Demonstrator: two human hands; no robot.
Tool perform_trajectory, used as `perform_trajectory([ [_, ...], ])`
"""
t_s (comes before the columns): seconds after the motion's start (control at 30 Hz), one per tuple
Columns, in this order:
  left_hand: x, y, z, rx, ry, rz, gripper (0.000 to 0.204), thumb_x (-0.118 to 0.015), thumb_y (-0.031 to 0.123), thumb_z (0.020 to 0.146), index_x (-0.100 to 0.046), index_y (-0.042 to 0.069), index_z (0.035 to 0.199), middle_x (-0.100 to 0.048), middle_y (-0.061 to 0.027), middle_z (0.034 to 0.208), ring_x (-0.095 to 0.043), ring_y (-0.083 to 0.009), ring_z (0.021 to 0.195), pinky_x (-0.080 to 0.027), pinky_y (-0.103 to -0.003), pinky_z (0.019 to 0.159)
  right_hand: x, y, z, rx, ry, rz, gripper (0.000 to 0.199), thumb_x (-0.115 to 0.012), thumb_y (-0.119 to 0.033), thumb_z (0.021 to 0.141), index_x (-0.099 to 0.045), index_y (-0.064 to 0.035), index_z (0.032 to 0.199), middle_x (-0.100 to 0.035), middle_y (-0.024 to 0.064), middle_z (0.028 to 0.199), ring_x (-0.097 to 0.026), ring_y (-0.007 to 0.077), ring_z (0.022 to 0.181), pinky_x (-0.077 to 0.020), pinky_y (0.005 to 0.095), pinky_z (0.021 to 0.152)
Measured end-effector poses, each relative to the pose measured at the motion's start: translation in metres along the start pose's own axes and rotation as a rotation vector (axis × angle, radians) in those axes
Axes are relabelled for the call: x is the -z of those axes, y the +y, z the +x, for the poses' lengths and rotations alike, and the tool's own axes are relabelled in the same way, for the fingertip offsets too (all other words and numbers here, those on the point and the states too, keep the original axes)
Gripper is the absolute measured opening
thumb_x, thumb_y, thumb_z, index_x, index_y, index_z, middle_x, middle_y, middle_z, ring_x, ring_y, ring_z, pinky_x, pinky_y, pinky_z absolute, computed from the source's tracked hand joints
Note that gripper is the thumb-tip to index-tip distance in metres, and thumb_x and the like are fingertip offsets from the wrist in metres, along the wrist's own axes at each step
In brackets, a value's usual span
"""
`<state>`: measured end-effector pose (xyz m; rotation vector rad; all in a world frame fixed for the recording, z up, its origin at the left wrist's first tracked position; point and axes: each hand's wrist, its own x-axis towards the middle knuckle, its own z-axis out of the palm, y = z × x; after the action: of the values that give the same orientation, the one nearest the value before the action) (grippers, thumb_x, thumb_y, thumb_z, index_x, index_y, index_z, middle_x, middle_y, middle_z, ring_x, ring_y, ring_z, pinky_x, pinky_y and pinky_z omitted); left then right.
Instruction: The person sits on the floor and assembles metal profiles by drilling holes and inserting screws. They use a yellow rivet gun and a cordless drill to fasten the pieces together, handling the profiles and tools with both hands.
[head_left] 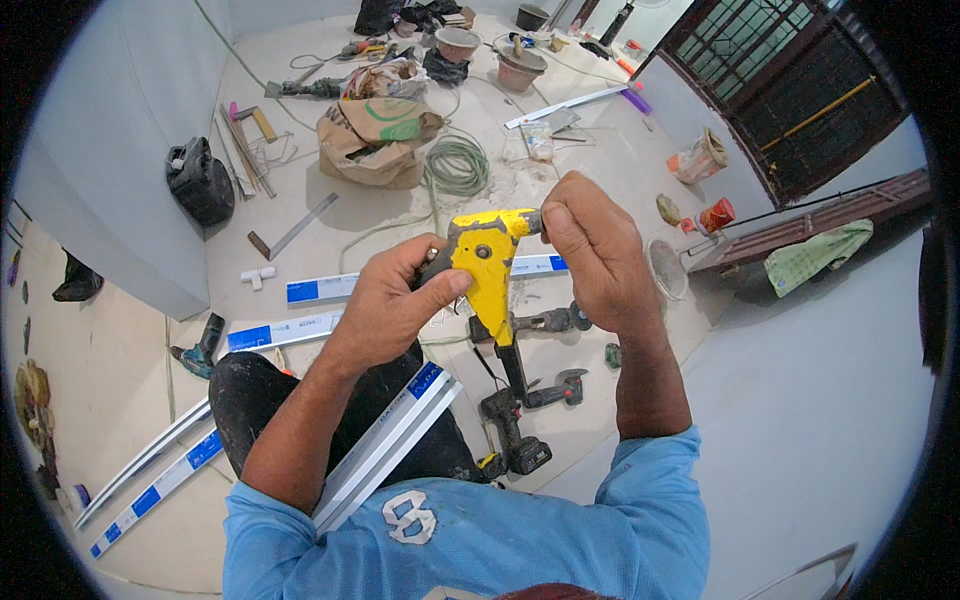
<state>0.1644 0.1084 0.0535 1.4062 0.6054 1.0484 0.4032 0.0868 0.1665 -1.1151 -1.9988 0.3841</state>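
Left hand (392,305) gripped the yellow-bodied hand tool (487,268), right hand (598,250) clenched around its upper end; step seemed tool handling, next move probably needed firm counter-hold.

Two hands (392,308) (597,250), one yellow-bodied tool (486,275), one hose coil (456,166), one pipe tee (257,277)
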Motion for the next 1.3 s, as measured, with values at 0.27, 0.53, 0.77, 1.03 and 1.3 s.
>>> perform_trajectory([
  [0.27, 0.005, 0.002, -0.005, -0.004, -0.005, 0.039, 0.031, -0.077, 0.034, 0.107, -0.074, 0.005, 0.115, -0.062, 0.0049, 0.086, -0.052, -0.0057, 0.078, -0.043, -0.026, 0.069, 0.004, -0.005, -0.001, -0.107, -0.096, 0.134, 0.018, -0.062, -0.012, 0.112, -0.062, 0.0006, 0.099, -0.052, 0.0116, 0.088, -0.05, 0.0228, 0.078, -0.045, 0.0378, 0.071],
  [0.53, 0.024, 0.027, -0.007, 0.154, -0.1, -0.031, 0.036, -0.077, 0.04, 0.107, -0.075, 0.005, 0.115, -0.061, 0.0061, 0.085, -0.052, -0.0033, 0.077, -0.042, -0.023, 0.067, -0.004, 0.007, -0.003, 0.282, -0.05, -0.053, 0.008, -0.067, -0.005, 0.105, -0.062, 0.0007, 0.101, -0.056, 0.015, 0.093, -0.057, 0.0296, 0.081, -0.0495, 0.0409, 0.073],
  [0.77, 0.026, 0.019, -0.013, 0.186, -0.068, 0.048, 0.038, -0.078, 0.042, 0.106, -0.075, 0.005, 0.114, -0.062, 0.0054, 0.086, -0.051, -0.003, 0.077, -0.04, -0.023, 0.066, -0.033, 0.027, -0.002, 0.471, 0.234, -0.313, 0.019, -0.078, 0.002, 0.091, -0.065, 0.0015, 0.104, -0.062, 0.0157, 0.093, -0.066, 0.0364, 0.084, -0.0556, 0.0474, 0.069],
  [1.03, 0.032, 0.014, -0.014, 0.168, 0.008, 0.256, 0.037, -0.079, 0.037, 0.105, -0.075, 0.003, 0.119, -0.07, 0.0024, 0.093, -0.058, -0.0049, 0.08, -0.047, -0.024, 0.071, -0.047, 0.035, 0.0, 0.254, 0.178, -0.296, 0.014, -0.073, -0.006, 0.101, -0.065, 0.0023, 0.093, -0.061, 0.0108, 0.08, -0.063, 0.0277, 0.071, -0.0526, 0.0439, 0.064],
  [1.3, 0.029, 0.004, -0.015, 0.116, 0.044, 0.242, 0.029, -0.08, 0.032, 0.104, -0.075, 0.004, 0.11, -0.06, 0.0055, 0.08, -0.048, -0.0061, 0.074, -0.038, -0.027, 0.066, -0.052, 0.052, -0.007, -0.057, 0.107, 0.338, 0.023, -0.06, -0.015, 0.112, -0.064, -0.0001, 0.095, -0.056, 0.0073, 0.077, -0.052, 0.0174, 0.067, -0.0452, 0.0369, 0.064],
])
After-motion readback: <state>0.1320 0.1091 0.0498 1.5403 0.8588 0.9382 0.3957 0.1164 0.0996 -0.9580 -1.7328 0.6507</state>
